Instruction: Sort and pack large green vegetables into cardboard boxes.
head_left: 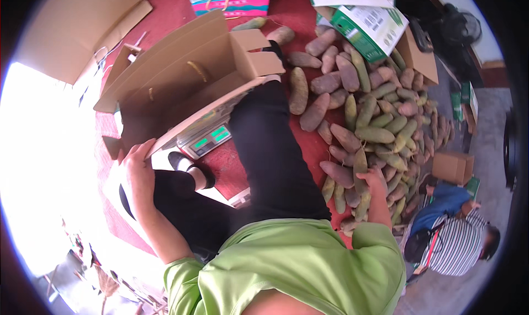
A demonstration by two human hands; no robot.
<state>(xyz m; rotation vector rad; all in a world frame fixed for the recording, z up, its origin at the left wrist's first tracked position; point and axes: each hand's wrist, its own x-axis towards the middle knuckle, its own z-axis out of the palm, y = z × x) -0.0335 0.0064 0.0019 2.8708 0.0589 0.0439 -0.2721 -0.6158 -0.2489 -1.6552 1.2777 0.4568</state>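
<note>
Head view: we are seeing a heap of long green and reddish root vegetables point(380, 133) filling the right of the frame, probably lying there for easy picking. At upper left, an open brown cardboard box point(171, 86) is apparently resting over a pale digital scale with green-lit displays point(212, 140), perhaps for weighing; its base is hiding from us. Our left hand point(138, 166) is gripping the box's near rim, likely steadying it. Our right hand point(374, 181) is gripping one slender greenish root point(360, 162) within the heap, its fingertips pressing the side.
</note>
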